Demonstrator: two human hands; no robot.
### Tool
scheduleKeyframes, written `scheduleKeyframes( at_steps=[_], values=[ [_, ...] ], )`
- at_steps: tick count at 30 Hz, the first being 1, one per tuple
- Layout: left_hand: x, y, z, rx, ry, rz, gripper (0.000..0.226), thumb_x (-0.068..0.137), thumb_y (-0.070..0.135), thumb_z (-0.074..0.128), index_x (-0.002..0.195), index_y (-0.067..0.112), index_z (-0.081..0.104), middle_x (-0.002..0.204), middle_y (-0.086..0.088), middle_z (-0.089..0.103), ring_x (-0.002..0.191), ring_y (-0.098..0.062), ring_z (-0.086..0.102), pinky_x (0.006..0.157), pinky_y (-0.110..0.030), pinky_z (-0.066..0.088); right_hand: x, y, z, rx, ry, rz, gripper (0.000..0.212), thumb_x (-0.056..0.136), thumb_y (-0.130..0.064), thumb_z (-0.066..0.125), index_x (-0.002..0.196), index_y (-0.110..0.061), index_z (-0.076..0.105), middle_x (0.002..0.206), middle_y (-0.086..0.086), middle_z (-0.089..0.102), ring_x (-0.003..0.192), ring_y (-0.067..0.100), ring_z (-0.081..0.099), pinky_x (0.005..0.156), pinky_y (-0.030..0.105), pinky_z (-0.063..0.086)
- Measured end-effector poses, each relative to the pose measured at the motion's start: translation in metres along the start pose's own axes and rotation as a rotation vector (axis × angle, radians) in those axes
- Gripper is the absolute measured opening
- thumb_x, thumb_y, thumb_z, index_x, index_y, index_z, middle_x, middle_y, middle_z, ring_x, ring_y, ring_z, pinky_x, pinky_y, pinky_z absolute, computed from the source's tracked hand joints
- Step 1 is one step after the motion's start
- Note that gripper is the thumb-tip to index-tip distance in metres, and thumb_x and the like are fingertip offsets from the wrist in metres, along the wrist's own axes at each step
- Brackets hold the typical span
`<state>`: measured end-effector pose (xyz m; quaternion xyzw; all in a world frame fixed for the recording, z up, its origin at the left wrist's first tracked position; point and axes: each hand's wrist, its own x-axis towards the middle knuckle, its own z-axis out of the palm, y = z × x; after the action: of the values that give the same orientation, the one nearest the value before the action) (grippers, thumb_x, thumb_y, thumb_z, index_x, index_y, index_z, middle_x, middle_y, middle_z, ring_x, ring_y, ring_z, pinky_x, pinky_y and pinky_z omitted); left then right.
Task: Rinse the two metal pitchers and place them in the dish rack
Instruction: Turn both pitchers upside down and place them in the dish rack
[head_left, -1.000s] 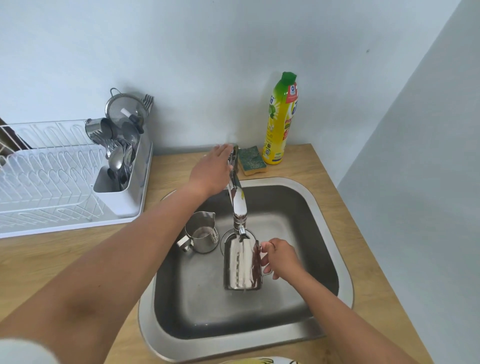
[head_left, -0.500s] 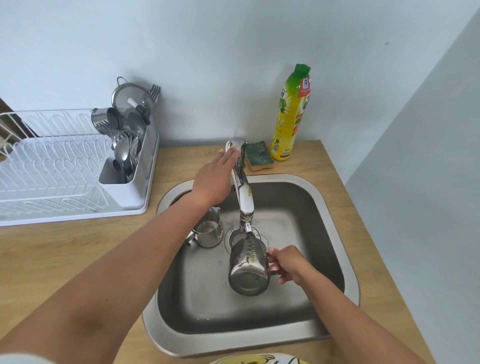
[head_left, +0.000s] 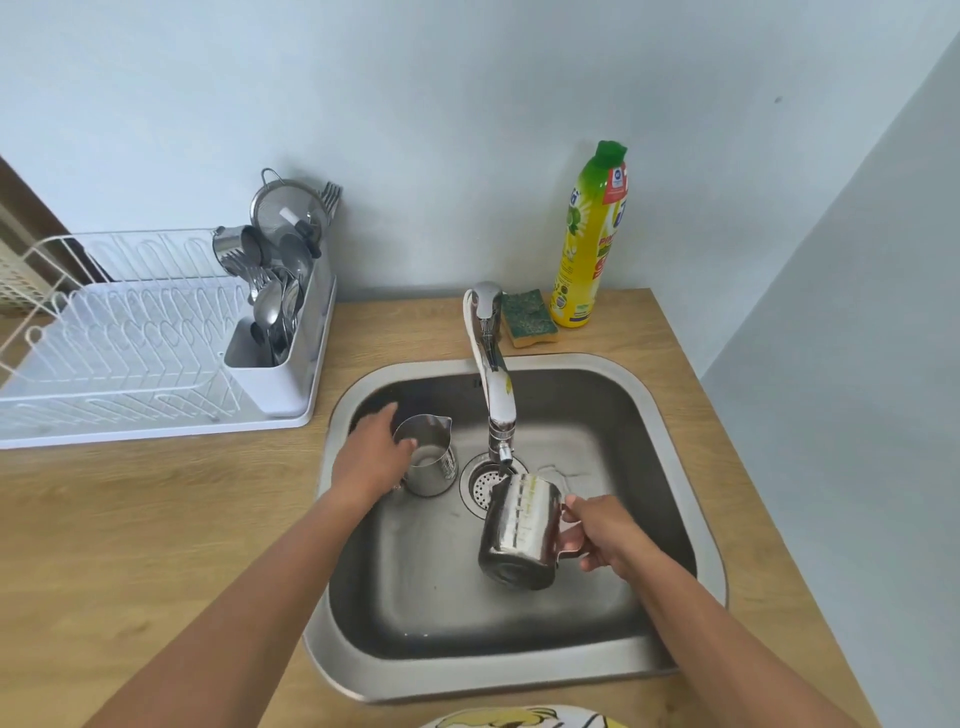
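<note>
Right hand grip clenched on tipped large pitcher handle, left hand grasping small pitcher, soap bottle label illegible

Soap bottle, right of the faucet: label print I can't make out.
Larger pitcher, below the faucet: faint scale marks, no figures legible to me.

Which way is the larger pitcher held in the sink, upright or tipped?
Tipped. The larger pitcher slants, its base toward the camera and mouth toward the drain, while the right hand holds its handle.
</note>
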<state>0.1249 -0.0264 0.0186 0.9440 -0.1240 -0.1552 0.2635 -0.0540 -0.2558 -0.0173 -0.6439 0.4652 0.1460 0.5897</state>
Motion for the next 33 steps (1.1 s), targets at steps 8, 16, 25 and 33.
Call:
scheduleKeyframes(
  at_steps=[8,16,25,33],
  values=[
    [-0.022,-0.033,0.043,-0.110,-0.044,-0.252,0.040,0.096,0.023,0.050,0.132,0.005,0.048,0.129,-0.020,0.057,0.117,-0.037,0.055,0.093,-0.038,0.043,-0.009,-0.002,-0.010,0.043,0.028,-0.102,0.030,0.103,-0.027,0.043,0.091,-0.002,0.055,0.068,0.018,0.059,0.047,0.023,0.056,0.039,0.032,0.053],
    [-0.050,-0.037,0.066,-0.399,-0.057,-0.286,0.030,0.094,0.032,0.057,0.088,0.004,0.061,0.080,-0.007,0.060,0.078,-0.026,0.054,0.068,-0.034,0.037,-0.022,-0.005,-0.015,0.075,0.095,-0.165,0.023,0.100,-0.015,0.037,0.088,-0.007,0.055,0.065,0.008,0.049,0.043,0.017,0.049,0.050,0.035,0.053],
    [-0.079,-0.003,0.040,-0.597,0.031,-0.140,0.033,0.096,0.031,0.049,0.068,0.020,0.061,0.073,-0.004,0.062,0.068,-0.020,0.055,0.066,-0.033,0.044,-0.034,-0.016,-0.015,0.011,0.050,-0.285,0.027,0.101,-0.021,0.043,0.092,-0.006,0.063,0.061,0.003,0.048,0.051,0.014,0.042,0.053,0.027,0.037],
    [-0.097,0.021,0.020,0.123,-0.035,0.191,0.025,0.098,0.023,0.046,0.085,0.012,0.065,0.092,-0.005,0.064,0.089,-0.025,0.057,0.070,-0.035,0.045,-0.044,-0.019,-0.024,-0.546,0.056,-0.662,0.029,0.094,-0.017,0.055,0.066,-0.012,0.063,0.065,0.002,0.056,0.063,0.017,0.049,0.061,0.029,0.036]
  ],
)
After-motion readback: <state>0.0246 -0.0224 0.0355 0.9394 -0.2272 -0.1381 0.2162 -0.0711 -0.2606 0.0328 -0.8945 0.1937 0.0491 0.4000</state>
